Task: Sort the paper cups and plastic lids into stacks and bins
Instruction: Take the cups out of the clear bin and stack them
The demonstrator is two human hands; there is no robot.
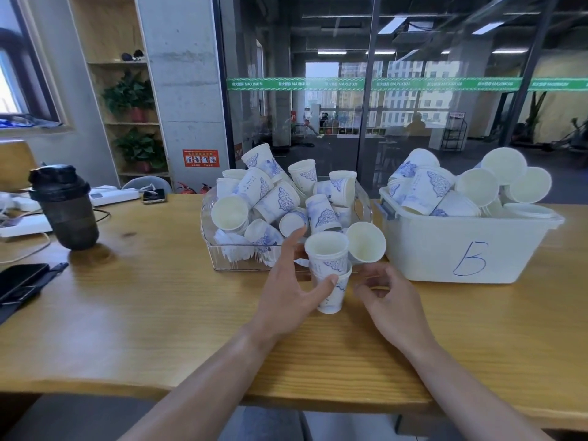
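Left hand (291, 289) nearest, thumb and fingers curled round stack of paper cups (329, 275) standing upright on wooden table (159, 313). Right hand (386, 296) just right of stack, fingers loosely curled, holding nothing, not touching cups. White bin marked B (464, 249) beyond right fingers, heaped with cups and plastic lids (504, 165). Clear bin (222, 259) just beyond left fingertips, piled with loose cups. Dark shaker bottle (65, 206) well left of left hand. Black phone (20, 280) at far left edge.
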